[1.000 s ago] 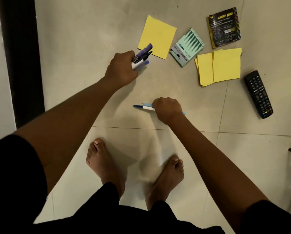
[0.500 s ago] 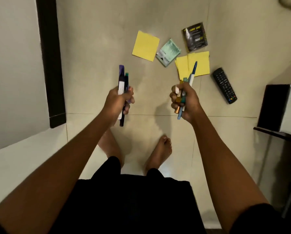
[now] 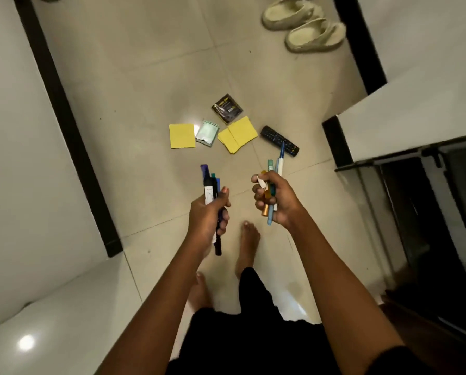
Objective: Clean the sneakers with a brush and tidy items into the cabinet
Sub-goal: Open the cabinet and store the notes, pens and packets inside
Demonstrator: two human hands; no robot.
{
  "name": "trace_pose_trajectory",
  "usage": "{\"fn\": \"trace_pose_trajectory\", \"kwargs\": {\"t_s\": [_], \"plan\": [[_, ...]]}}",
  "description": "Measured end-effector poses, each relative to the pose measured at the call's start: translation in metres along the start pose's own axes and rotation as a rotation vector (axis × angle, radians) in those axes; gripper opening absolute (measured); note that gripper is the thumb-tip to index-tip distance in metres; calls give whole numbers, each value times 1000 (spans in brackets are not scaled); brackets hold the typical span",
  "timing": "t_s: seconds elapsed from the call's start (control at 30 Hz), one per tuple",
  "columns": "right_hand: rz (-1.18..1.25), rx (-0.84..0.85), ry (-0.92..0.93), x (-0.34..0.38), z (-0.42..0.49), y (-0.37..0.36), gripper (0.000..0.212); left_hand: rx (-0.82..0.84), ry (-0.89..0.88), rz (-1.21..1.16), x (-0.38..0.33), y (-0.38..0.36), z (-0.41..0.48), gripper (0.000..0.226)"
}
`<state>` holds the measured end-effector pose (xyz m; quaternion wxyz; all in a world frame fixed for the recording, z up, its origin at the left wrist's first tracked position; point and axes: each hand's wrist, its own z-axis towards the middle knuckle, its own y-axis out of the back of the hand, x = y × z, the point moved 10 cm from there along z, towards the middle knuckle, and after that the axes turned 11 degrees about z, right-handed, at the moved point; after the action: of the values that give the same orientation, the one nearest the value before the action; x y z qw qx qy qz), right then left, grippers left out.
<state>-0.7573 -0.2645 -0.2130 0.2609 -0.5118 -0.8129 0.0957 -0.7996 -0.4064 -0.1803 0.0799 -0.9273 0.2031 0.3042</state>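
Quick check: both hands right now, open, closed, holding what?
Left hand: closed, gripping a bundle of markers.
Right hand: closed, gripping several pens.

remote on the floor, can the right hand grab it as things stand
Probably not yet: the right hand grips a bunch of pens, so it is full. The remote lies uncovered.

Dark pens [image 3: 209,185] stand up in the left hand [image 3: 208,216], bright pens [image 3: 274,169] in the right hand [image 3: 276,200]. Yellow papers [image 3: 182,135], two packets [image 3: 207,132] and a black remote [image 3: 276,138] lie together on the floor [image 3: 145,77].
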Motion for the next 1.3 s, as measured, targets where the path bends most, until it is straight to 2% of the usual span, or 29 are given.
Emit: {"fn": "trace_pose_trajectory", "kwargs": {"t_s": [0.17,0.4,0.63,0.8,0.97,1.13,1.3], "plan": [[206,-77,85,-20,-73,21,25,50,25,119,10,2,-68,28],[155,-163,198,-32,-154,92,25,41,132,254,85,-22,-114,31],[163,-286,304,-16,-213,217,24,185,114,463,135,-151,-143,26],[253,-346,399,8,-291,317,21,321,76,532,161,-270,-185,25],[332,-469,425,-9,-361,429,17,435,93,564,206,-372,-225,25],[528,-637,397,-71,-414,518,15,509,153,624,255,-416,-250,27],[822,-724,470,-117,-453,554,24,543,190,703,274,-414,-268,30]]}}
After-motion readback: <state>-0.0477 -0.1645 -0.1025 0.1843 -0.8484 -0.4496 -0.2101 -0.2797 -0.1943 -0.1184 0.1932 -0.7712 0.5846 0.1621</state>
